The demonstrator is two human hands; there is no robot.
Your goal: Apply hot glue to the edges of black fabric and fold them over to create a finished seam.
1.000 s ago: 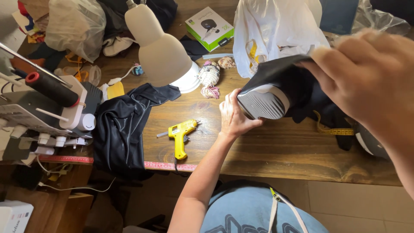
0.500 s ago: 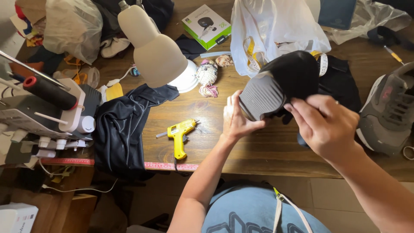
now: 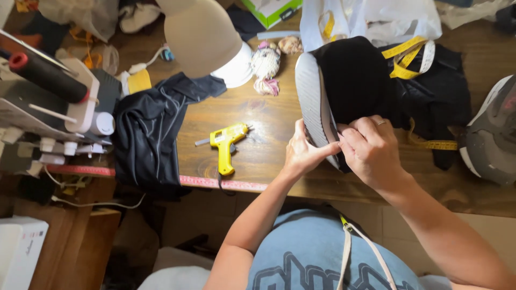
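Observation:
A black shoe with a grey sole [image 3: 344,86] stands on its side on the wooden table [image 3: 269,156], sole facing left. My left hand [image 3: 303,153] presses against the lower end of the sole. My right hand [image 3: 371,150], a ring on one finger, pinches the black upper beside the sole's edge. Both hands hold the shoe near the table's front edge.
A yellow glue gun [image 3: 226,147] lies left of my hands. Black cloth [image 3: 148,134] hangs over the table edge. A lamp shade [image 3: 207,40], yellow measuring tape [image 3: 408,59], black fabric [image 3: 441,96], a second grey shoe [image 3: 492,139] and a sewing machine [image 3: 48,102] surround the spot.
The shoe has come down and turned, sole now facing left. My right hand moved in from the shoe's side to its lower end, next to my left hand.

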